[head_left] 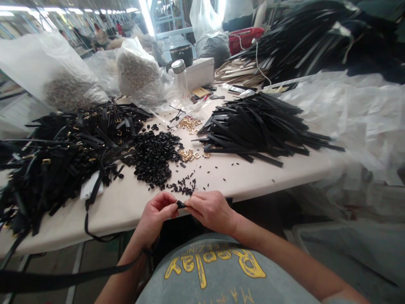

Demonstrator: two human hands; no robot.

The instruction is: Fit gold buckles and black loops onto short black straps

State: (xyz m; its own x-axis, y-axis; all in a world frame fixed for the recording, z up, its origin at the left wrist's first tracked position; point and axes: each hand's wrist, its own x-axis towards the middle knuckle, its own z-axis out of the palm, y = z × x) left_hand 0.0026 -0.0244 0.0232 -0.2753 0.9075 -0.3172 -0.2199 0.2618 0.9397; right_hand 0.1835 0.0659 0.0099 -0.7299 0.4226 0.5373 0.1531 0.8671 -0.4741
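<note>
At the table's front edge, my left hand and my right hand meet, both closed in a pinch. Between their fingertips shows a small black strap piece, mostly covered by the fingers. A long black strap crosses by my left forearm; whether it joins the pinched piece is hidden. Just beyond my fingers lie tiny black bits. Behind these is a heap of small black loops, with gold buckles beside it.
Black straps with gold buckles are piled on the left of the table. Plain black strips lie to the right. Filled plastic bags, a glass bottle and a white box stand at the back.
</note>
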